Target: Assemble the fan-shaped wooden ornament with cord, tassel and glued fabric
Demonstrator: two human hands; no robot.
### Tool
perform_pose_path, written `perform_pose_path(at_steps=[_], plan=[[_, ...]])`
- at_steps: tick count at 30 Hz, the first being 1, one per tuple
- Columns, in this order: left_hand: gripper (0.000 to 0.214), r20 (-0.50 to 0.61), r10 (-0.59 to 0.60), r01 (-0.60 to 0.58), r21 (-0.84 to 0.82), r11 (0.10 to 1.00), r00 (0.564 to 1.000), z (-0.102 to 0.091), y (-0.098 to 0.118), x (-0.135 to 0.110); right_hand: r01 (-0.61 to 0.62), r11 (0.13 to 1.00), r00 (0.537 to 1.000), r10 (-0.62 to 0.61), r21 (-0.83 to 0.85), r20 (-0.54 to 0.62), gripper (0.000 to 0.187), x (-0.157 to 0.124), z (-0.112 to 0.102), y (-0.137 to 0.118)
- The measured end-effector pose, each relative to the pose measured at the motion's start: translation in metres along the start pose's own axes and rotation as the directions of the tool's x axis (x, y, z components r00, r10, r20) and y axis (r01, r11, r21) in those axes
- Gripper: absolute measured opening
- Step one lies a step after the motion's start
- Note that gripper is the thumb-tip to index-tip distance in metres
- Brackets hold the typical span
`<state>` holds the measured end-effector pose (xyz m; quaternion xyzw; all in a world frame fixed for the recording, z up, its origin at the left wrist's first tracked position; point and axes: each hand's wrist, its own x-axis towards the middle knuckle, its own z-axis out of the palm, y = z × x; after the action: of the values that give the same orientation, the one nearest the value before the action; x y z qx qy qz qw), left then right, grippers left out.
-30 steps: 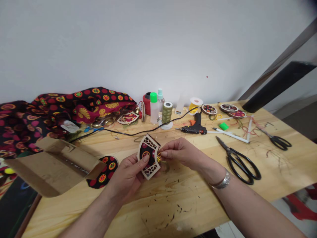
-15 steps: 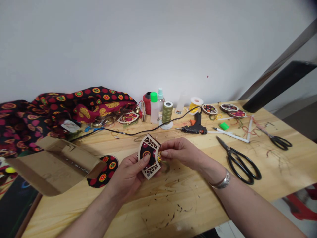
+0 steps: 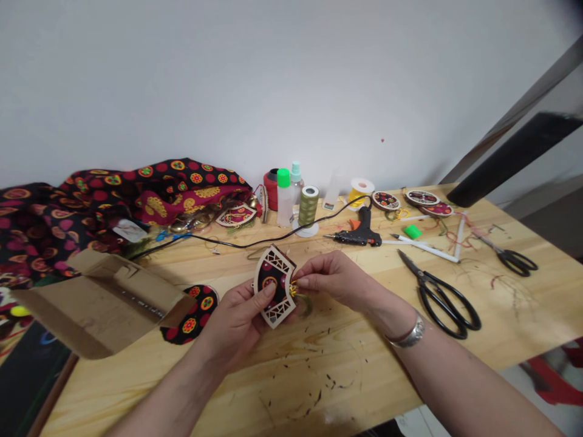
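My left hand (image 3: 243,309) grips a fan-shaped wooden ornament (image 3: 277,273), its thumb lying across the front. Cut-out triangles run along the pale frame, and dark patterned fabric fills the middle. At the ornament's inner curved edge, my right hand (image 3: 330,279) pinches yellow cord (image 3: 294,287) between thumb and fingertips. An olive-coloured tassel (image 3: 306,305), partly blurred, hangs below those fingers. Beyond the hands stands a spool of olive thread (image 3: 308,206), with a black glue gun (image 3: 359,232) lying to its right.
Large black-handled scissors (image 3: 439,291) lie right of my right arm; smaller scissors (image 3: 514,260) are farther right. An open cardboard box (image 3: 104,309) sits at left beside patterned fabric (image 3: 191,176). The glue gun's cable (image 3: 246,245) crosses behind my hands. Finished-looking round ornaments (image 3: 386,200) rest near the wall.
Hardly anything differs. My right fingers have shifted very slightly at the yellow cord, while the ornament stays in my left hand.
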<state>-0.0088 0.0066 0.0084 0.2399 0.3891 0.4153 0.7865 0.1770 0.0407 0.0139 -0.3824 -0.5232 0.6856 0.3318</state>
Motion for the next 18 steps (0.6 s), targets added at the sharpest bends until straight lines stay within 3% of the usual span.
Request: perform_pose_path(at_steps=[8, 18], plan=[[0.015, -0.023, -0.012, 0.012, -0.011, 1.0, 1.0, 0.0018, 0.0017, 0.0, 0.038, 0.989, 0.999, -0.041, -0.142, -0.021, 0.013, 0.0, -0.0005, 0.0], [0.016, -0.029, 0.002, -0.003, -0.02, 1.0, 1.0, 0.0005, 0.001, 0.0003, 0.078, 0.917, 0.993, -0.108, -0.392, -0.053, 0.012, -0.0004, 0.0022, -0.0035]])
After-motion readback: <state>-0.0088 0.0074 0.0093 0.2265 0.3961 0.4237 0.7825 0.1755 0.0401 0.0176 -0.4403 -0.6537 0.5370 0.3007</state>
